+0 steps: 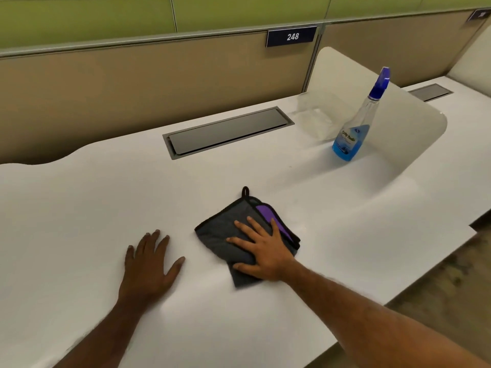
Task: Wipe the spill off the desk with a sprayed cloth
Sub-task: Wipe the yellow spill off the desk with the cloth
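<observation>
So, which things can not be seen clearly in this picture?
Head view only:
- Spill: under the folded grey and purple cloth and flat right hand, or invisible on the white desk.
- Clear spray bottle label: too small, blurred.
- Second dark sign: cut by frame edge.

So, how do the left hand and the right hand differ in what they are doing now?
The right hand presses flat on the grey cloth; the left hand lies on the bare desk, touching no cloth. The right hand is nearer the spray bottle. Both are open, palm down.
</observation>
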Motion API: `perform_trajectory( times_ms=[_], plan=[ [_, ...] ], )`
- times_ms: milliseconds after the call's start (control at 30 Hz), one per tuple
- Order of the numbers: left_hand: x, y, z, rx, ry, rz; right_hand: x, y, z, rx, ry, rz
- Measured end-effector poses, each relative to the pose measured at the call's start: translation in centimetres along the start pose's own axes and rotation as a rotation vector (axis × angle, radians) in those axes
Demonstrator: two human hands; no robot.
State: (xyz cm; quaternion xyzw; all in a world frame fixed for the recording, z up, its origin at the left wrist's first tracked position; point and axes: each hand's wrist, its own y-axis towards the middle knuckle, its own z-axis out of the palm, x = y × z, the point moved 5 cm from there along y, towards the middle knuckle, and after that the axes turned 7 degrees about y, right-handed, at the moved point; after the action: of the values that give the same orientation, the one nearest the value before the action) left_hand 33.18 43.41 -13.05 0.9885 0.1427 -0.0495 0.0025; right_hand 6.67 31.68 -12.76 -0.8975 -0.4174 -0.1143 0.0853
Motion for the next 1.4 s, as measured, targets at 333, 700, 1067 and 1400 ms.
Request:
perform_trajectory(
  times_ms=[333,700,1067,1400],
  plan=[
    [-1.9,-0.2,0.3,-0.031,0.019,-0.082,-13.7,1.4,-4.7,-0.059,0.048,0.632],
    [-2.6,-0.2,-0.1,0.008,0.016,-0.139,-1.6,2.5,-0.6,0.057,-0.036,-0.264],
    [-1.3,-2.1,-0.5,0.006,0.009,-0.112,-4.7,3.7,-2.1,-0.07,0.048,0.52],
    [1.2,-4.2,-0.9,-0.015,0.022,-0.135,2.5,1.6,0.5,-0.035,0.02,0.002]
  ],
)
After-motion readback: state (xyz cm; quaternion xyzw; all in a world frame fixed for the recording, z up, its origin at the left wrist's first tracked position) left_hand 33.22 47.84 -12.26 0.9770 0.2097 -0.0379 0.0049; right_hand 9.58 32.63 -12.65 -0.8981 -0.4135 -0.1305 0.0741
